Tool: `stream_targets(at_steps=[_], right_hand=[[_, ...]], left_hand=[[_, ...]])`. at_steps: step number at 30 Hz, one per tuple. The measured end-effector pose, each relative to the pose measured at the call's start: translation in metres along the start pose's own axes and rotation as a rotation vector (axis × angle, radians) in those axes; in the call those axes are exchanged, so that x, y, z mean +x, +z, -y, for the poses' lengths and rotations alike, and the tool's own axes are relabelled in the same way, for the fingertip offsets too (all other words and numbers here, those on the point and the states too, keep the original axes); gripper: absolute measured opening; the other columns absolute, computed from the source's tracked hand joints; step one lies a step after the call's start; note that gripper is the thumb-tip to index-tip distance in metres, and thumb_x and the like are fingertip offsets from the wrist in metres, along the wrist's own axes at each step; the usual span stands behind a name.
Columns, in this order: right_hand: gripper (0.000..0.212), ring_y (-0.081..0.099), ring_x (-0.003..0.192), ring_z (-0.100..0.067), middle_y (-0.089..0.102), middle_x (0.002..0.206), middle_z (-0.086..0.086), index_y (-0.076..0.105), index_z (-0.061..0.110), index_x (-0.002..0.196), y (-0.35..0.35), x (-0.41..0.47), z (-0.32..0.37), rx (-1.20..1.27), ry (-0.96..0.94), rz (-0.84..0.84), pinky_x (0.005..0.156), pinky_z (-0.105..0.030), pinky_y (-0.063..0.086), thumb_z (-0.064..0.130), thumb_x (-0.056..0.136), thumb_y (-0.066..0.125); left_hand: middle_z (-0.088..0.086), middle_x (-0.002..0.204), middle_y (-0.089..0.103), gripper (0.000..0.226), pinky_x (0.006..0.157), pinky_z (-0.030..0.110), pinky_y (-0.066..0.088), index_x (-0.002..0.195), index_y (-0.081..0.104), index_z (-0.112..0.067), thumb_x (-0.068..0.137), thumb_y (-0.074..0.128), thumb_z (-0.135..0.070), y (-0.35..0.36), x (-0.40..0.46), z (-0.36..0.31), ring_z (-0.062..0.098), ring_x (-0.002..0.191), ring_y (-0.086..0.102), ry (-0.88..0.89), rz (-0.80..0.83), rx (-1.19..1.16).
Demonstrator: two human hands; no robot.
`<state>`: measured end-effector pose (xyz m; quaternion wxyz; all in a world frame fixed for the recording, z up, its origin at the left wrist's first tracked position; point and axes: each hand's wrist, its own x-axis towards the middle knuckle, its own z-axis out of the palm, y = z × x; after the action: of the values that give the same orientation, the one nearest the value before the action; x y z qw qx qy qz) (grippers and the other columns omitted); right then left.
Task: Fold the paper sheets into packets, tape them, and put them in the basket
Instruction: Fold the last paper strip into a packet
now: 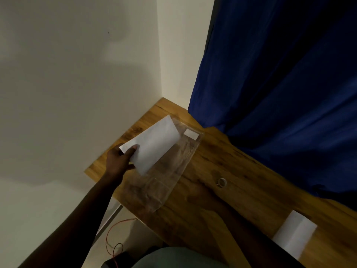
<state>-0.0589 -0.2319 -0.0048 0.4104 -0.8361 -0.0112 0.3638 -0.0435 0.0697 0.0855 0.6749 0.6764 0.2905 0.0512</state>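
Observation:
My left hand grips a folded white paper packet by its near corner. It holds the packet tilted over the far end of a clear plastic basket, which lies on the wooden table. The basket bears a white label at its far end. My right hand lies dim and blurred on the table beside the basket's right edge; its fingers are hard to make out. A small roll of clear tape sits to the right of the basket. Another folded white sheet lies near the table's front right.
A blue curtain hangs along the table's right side and touches its edge. White walls meet at the far corner. A red wire loops on the floor left of the table, near a white table leg.

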Motion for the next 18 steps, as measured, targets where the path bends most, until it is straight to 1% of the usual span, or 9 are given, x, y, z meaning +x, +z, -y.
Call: stream_targets(at_steps=[2,4,5,7,9,11,13,16,18], right_hand=[[0.053,0.051,0.13,-0.019,0.045,0.147,-0.01,0.045,0.006,0.145,-0.014,-0.005,0.011,0.082,0.002,-0.042,0.101,-0.025,0.045,0.016,0.096,0.064],[0.04,0.064,0.099,-0.005,0.061,0.125,-0.009,0.053,0.0,0.136,-0.03,-0.015,0.029,0.284,-0.012,-0.058,0.083,-0.014,0.051,0.01,0.098,0.058],[0.032,0.067,0.09,-0.004,0.066,0.115,-0.009,0.059,0.004,0.13,-0.04,-0.025,0.036,0.392,-0.034,-0.064,0.08,-0.016,0.052,0.013,0.099,0.057],[0.024,0.072,0.094,-0.017,0.072,0.11,-0.007,0.065,0.02,0.118,-0.056,-0.048,0.054,0.619,-0.041,-0.115,0.082,-0.029,0.058,0.031,0.098,0.059],[0.033,0.073,0.1,-0.023,0.073,0.113,-0.006,0.065,0.02,0.12,-0.07,-0.065,0.066,0.764,-0.116,-0.155,0.08,-0.035,0.06,0.038,0.093,0.063],[0.034,0.073,0.098,-0.02,0.075,0.11,-0.003,0.066,0.017,0.121,-0.086,-0.087,0.068,0.866,-0.204,-0.245,0.073,-0.031,0.06,0.032,0.09,0.067],[0.032,0.073,0.096,-0.021,0.076,0.107,-0.002,0.068,0.017,0.119,-0.1,-0.104,0.057,0.846,-0.236,-0.408,0.073,-0.031,0.06,0.028,0.088,0.072],[0.038,0.07,0.099,-0.02,0.074,0.11,0.0,0.066,0.021,0.119,-0.119,-0.128,0.027,0.805,-0.195,-0.611,0.084,-0.038,0.059,0.032,0.084,0.077],[0.028,0.07,0.095,-0.014,0.073,0.107,0.004,0.066,0.025,0.115,-0.133,-0.148,0.004,0.819,-0.213,-0.687,0.08,-0.03,0.058,0.029,0.088,0.073]], left_hand=[[0.011,0.111,0.072,0.041,0.072,0.05,0.062,0.124,0.063,-0.005,0.089,0.073,-0.024,0.014,-0.012,-0.015,0.03,0.098,0.072,-0.004,0.047,-0.133],[0.013,0.115,0.071,0.041,0.078,0.05,0.061,0.126,0.06,-0.003,0.09,0.072,-0.019,0.031,-0.025,-0.024,0.032,0.102,0.071,-0.044,0.106,-0.265],[0.013,0.118,0.07,0.041,0.081,0.052,0.06,0.127,0.058,-0.002,0.091,0.07,-0.017,0.044,-0.034,-0.028,0.033,0.104,0.07,-0.069,0.159,-0.334],[0.015,0.124,0.067,0.041,0.089,0.055,0.057,0.131,0.055,-0.001,0.093,0.066,-0.012,0.069,-0.055,-0.028,0.035,0.111,0.067,-0.108,0.313,-0.438],[0.018,0.128,0.065,0.042,0.095,0.058,0.053,0.132,0.053,-0.001,0.093,0.064,-0.011,0.093,-0.075,-0.023,0.038,0.115,0.065,-0.159,0.442,-0.466],[0.017,0.126,0.067,0.043,0.096,0.061,0.05,0.13,0.056,-0.004,0.089,0.067,-0.012,0.123,-0.097,-0.015,0.04,0.114,0.065,-0.222,0.506,-0.422],[0.015,0.122,0.069,0.04,0.093,0.061,0.052,0.126,0.061,-0.006,0.087,0.069,-0.009,0.149,-0.116,-0.005,0.039,0.111,0.067,-0.219,0.591,-0.314],[0.01,0.115,0.073,0.035,0.084,0.053,0.059,0.118,0.064,-0.008,0.085,0.074,-0.011,0.179,-0.134,0.009,0.031,0.107,0.07,-0.169,0.726,-0.055],[0.008,0.111,0.074,0.039,0.081,0.046,0.062,0.115,0.064,-0.009,0.08,0.081,-0.018,0.197,-0.142,0.018,0.024,0.099,0.073,-0.099,0.772,0.134]])
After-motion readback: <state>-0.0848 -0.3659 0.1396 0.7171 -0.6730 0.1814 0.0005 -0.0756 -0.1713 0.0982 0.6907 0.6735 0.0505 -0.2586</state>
